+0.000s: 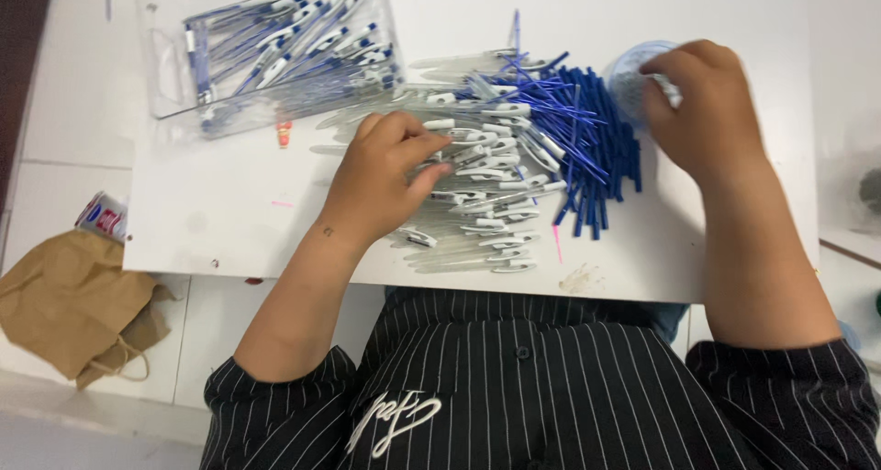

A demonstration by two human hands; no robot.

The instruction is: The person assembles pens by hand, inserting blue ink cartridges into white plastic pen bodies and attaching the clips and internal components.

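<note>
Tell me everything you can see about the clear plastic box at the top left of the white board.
The clear plastic box is a transparent, rectangular container with low walls and a cut-out handle slot at its left end. It lies open and slightly askew on the far left of the white board. Inside lie many assembled pens with blue and white parts, mostly slanted the same way. Neither hand touches it.

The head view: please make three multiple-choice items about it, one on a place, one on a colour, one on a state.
1. Where is the clear plastic box?
A. top left of the white board
B. on the floor
C. under the right hand

2. What colour are the loose refills?
A. red
B. blue
C. green

3. What is the left hand doing?
A. hanging free
B. resting on the clear pen barrels
C. holding the paper bag

Key: 1 A, it lies at the board's far left corner; 2 B, the pile is blue; 3 B, its fingers touch the barrels.
</note>
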